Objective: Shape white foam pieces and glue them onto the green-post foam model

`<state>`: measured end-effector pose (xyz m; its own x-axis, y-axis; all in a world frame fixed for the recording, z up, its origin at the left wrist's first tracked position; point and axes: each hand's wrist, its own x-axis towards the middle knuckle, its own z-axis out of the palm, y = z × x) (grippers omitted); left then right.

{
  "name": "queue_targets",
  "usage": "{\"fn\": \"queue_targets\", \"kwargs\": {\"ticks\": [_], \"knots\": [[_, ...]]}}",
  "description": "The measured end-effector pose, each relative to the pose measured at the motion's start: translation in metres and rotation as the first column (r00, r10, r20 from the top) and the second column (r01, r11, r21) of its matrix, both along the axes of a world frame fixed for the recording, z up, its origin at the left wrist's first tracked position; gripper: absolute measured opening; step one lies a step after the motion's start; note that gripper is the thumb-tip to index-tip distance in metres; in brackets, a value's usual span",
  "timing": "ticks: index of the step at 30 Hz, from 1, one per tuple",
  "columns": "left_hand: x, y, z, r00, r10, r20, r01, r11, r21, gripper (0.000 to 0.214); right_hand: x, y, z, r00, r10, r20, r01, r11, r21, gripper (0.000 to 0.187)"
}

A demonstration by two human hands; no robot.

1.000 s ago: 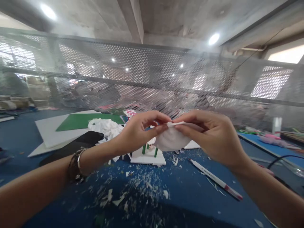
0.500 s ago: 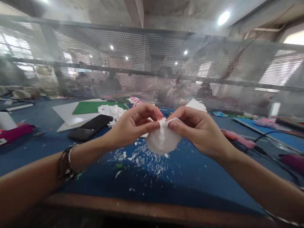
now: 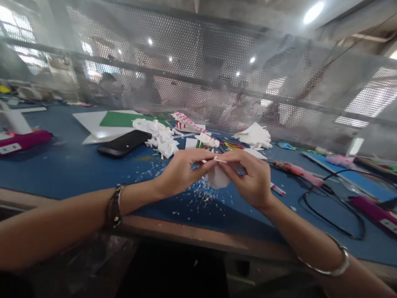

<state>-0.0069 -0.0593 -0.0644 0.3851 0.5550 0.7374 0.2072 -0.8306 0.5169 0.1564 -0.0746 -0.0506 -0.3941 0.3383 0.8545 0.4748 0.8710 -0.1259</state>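
A thin, rounded white piece [image 3: 218,179], perhaps paper or foam sheet, is held above the work surface with its upper edge gathered into folds. My left hand [image 3: 183,170] pinches that edge between thumb and fingers from the left. From the other side my right hand [image 3: 252,176] pinches the same edge, its fingertips nearly touching the left ones. The fingers hide much of the folds. White shreds [image 3: 204,196] lie scattered on the blue table [image 3: 93,176] below the piece.
A black phone [image 3: 124,142] and crumpled white scraps [image 3: 159,134] lie left, by white and green sheets [image 3: 120,119]. White cut pieces [image 3: 256,135] are piled behind my right hand. At right are a pink-handled tool [image 3: 297,173], a black cable [image 3: 361,225] and a magenta power strip [image 3: 376,215].
My view has tilted down. Both hands have lowered towards the table edge, closer together, and less of the white piece shows below the fingers.
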Motion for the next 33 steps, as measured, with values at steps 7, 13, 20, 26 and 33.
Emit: {"fn": "queue_targets", "kwargs": {"ticks": [7,13,20,26,33], "knots": [[-0.0005,0.0012,-0.0055,0.999,0.014,-0.040,-0.011,0.996,0.089,0.025,-0.0007,-0.0012,-0.0053,0.998,-0.035,0.050,0.031,0.996,0.083,0.014],[-0.0033,0.0044,-0.0037,0.997,0.061,-0.049,-0.053,0.987,0.154,0.027,0.0008,-0.0002,-0.0039,0.997,-0.011,0.082,0.005,0.997,0.076,0.010],[0.0001,0.0059,-0.0045,0.999,0.016,0.028,-0.014,0.999,-0.052,0.023,-0.0005,0.0004,-0.0026,0.995,-0.045,0.094,0.038,0.996,0.075,0.012],[0.0013,0.0057,-0.0054,0.998,-0.026,0.048,0.032,0.991,-0.132,0.020,-0.0004,0.0016,-0.0018,0.994,-0.062,0.090,0.052,0.992,0.113,0.013],[0.0018,0.0057,-0.0057,0.994,-0.075,0.077,0.088,0.979,-0.185,0.020,0.0019,0.0055,-0.0034,0.991,-0.102,0.090,0.094,0.991,0.091,0.012]]}}
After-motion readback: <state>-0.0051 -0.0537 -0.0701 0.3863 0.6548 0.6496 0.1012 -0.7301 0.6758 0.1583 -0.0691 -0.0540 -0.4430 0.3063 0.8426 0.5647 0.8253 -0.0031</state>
